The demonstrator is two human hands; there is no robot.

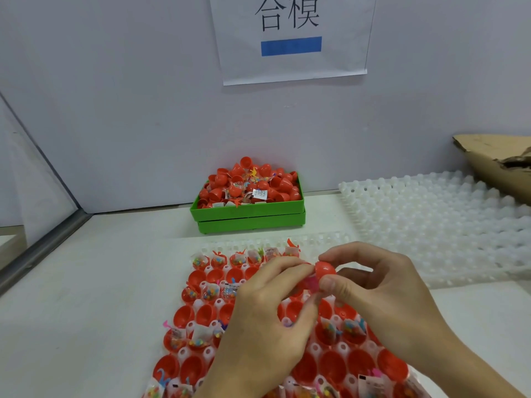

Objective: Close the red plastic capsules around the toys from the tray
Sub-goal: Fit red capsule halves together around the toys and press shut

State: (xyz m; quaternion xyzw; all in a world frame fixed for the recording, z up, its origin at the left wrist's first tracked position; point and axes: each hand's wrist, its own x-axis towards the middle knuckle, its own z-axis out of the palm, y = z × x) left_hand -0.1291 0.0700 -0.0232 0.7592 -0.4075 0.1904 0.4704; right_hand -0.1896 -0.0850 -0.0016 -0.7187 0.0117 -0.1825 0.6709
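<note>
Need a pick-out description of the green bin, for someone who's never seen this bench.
Start at the paper sign on the back wall and drop straight down to the tabletop. The green bin sits there against the wall, heaped with red capsule halves and toy packets. It is the only green thing here; the trays nearby are translucent white.

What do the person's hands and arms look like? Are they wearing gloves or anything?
No gloves. Both the left hand and the right hand are bare, with short, plain fingernails. No rings, watch or bracelet show. The forearms are bare too, with no sleeves visible up to the edge of the picture.
</note>
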